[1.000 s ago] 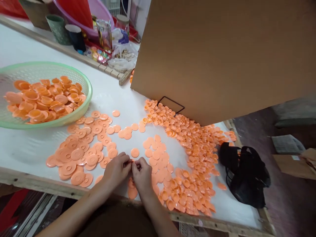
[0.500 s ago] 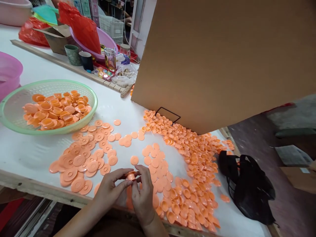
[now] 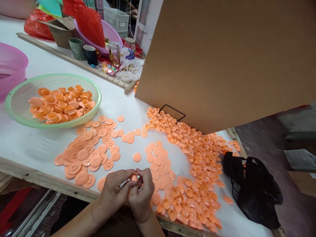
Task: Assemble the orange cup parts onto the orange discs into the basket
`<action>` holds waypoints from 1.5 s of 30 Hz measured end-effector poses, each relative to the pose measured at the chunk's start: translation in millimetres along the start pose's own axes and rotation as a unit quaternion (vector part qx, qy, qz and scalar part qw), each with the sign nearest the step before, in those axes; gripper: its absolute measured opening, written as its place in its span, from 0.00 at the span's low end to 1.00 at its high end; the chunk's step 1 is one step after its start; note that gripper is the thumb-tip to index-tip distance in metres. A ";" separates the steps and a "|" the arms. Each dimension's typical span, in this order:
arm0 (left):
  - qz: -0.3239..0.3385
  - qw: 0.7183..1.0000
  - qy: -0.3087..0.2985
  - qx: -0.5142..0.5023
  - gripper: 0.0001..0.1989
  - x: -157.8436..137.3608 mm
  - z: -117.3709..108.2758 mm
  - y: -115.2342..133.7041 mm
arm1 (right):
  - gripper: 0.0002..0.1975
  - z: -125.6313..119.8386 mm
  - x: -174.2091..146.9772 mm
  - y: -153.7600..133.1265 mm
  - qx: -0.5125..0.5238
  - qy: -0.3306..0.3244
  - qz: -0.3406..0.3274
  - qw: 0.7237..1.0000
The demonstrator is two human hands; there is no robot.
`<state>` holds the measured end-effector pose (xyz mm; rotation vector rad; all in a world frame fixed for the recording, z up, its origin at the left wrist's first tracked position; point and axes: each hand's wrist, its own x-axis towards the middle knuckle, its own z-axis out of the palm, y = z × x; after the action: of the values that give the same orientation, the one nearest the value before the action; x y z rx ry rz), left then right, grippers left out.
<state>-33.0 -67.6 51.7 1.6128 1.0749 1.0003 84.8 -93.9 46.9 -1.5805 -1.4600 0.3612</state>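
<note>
My left hand [image 3: 114,188] and my right hand [image 3: 142,192] meet near the table's front edge. Between their fingertips they pinch a small orange plastic toy cup [image 3: 134,177], mostly covered by the fingers. Whether a saucer is joined to it cannot be made out. Left of the hands, orange toy saucers [image 3: 82,154] with ring marks lie in a loose pile. Flat orange discs [image 3: 160,161] are spread beyond and to the right. Many small orange cups [image 3: 190,200] form a long heap along the right side.
A green mesh basket [image 3: 98,102] holds orange cups and saucers at the left, near a pink basin [image 3: 14,62]. A large cardboard sheet [image 3: 222,59] stands over the back right, with a black bag [image 3: 256,194] below. Mugs [image 3: 91,56] line the wooden strip [image 3: 74,64].
Both hands have drawn closer together around the orange cup, with the fingers now covering more of it. The whole view has shifted slightly, so the table things appear a little higher and further right.
</note>
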 end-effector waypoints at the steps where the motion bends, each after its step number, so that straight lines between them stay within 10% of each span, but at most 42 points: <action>1: -0.011 1.000 -0.010 -0.013 0.11 0.8 1.4 -1.3 | 0.14 0.4 1.1 0.5 0.005 -0.003 0.002 1.000; 6: -0.121 0.991 0.056 -0.024 0.13 24.1 -26.7 -1.7 | 0.13 -5.2 28.9 0.7 0.070 -0.149 0.051 0.985; 12: -0.126 0.852 0.454 0.226 0.19 102.0 -202.6 -21.0 | 0.13 -1.8 103.2 30.5 0.013 -0.127 0.054 0.990; 17: -0.261 0.783 0.399 0.400 0.19 135.4 -305.7 -45.3 | 0.20 29.5 169.8 65.6 -0.119 -0.082 0.033 0.989; 21: -0.045 0.787 0.405 0.463 0.20 109.3 -261.3 -43.7 | 0.21 44.6 191.3 78.6 -0.207 -0.108 0.022 0.972; 24: 0.125 0.879 0.202 0.414 0.12 65.8 -177.3 -49.2 | 0.17 40.3 184.8 86.1 -0.226 -0.135 0.011 0.965; 26: 0.137 0.887 0.055 0.438 0.13 37.6 -119.2 -58.3 | 0.15 30.9 176.0 92.1 -0.207 -0.138 0.018 0.968; 30: 0.087 0.862 -0.043 0.497 0.34 13.9 -40.5 -71.9 | 0.14 6.4 163.1 104.0 -0.149 -0.126 0.063 0.979; 34: 0.119 0.870 -0.067 0.474 0.40 30.7 -23.2 -69.1 | 0.15 -19.0 154.2 102.5 -0.086 -0.074 0.107 0.988; 38: 0.089 0.909 -0.001 0.408 0.16 36.5 -37.6 -58.3 | 0.20 -39.1 123.7 82.6 0.078 -0.045 0.207 0.974; 45: -0.060 0.942 -0.143 0.298 0.10 21.5 -12.6 -33.0 | 0.13 -33.7 55.3 47.2 0.224 -0.151 0.319 0.909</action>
<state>-45.1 -37.7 25.8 2.0619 1.3260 0.3429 153.2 -52.2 48.4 -1.6174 -0.9285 1.2758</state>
